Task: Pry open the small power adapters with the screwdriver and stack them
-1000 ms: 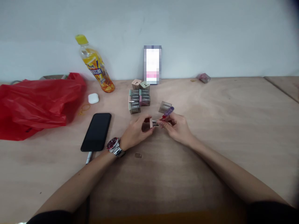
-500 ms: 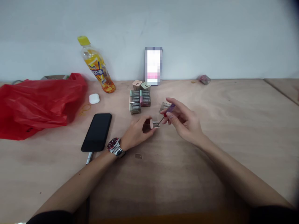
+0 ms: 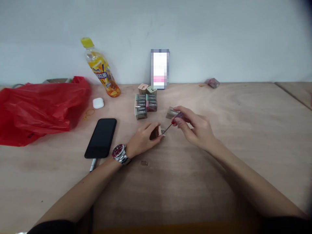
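Between the thumb and fingers of my left hand is a small pink sharpener, low over the wooden table. My right hand grips a small screwdriver with a purple and red handle. Its thin shaft slants down to the left, and the tip meets the sharpener. A clear grey-brown case lies just behind my right fingertips. Several sharpeners with clear covers stand in a block farther back on the left.
A black phone with a cable, a white earbud case, a bottle and a red bag are on the left. Another phone leans on the wall. A pinkish block sits back right.
My right hand has moved slightly down and right, and the screwdriver lies at a flatter slant. The sharpener has turned a little in my left hand.
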A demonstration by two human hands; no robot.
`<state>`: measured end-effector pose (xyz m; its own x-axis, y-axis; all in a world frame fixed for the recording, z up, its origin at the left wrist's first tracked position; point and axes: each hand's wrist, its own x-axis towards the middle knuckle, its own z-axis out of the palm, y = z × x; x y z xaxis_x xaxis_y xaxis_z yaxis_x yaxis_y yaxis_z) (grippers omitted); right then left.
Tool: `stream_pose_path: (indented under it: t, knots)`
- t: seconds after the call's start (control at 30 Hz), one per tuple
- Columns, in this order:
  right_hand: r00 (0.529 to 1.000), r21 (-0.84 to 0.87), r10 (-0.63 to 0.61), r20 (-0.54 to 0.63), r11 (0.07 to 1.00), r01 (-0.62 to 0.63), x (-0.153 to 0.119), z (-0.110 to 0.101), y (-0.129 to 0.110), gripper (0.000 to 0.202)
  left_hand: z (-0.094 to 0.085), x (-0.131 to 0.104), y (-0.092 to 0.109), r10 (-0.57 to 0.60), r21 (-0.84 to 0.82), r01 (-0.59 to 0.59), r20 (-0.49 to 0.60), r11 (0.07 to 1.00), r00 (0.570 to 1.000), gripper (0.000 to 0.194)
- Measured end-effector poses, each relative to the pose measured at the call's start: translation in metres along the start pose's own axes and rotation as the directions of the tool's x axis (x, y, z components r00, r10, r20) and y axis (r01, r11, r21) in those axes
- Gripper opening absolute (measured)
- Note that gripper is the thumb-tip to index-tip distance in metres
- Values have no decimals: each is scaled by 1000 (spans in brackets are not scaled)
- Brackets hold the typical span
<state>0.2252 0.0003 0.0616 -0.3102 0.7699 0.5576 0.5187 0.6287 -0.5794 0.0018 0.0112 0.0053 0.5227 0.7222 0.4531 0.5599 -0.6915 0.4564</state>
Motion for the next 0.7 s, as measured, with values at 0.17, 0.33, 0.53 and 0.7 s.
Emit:
stream_pose_path:
  t: [0.17, 0.33, 0.53, 0.7]
  knots:
    - [986, -213, -147, 74, 964, 159, 8, -16, -2, 13, -1, 1, 0, 7, 1, -7, 1, 1000, 1000, 39]
    - [989, -376, -66, 131, 920, 111, 11, -19, -10, 30, 0, 1, 0, -1, 12, 1, 7, 1000, 1000, 39]
    - [944, -373, 49, 326, 924, 81, 13, -30, -21, 27, 0, 1, -1, -8, 6, 8, 17, 1000, 1000, 40]
    - [951, -436, 133, 278, 900, 2, 15, -26, -17, 43, 0, 1, -1, -3, 11, 3, 16, 1000, 1000, 39]
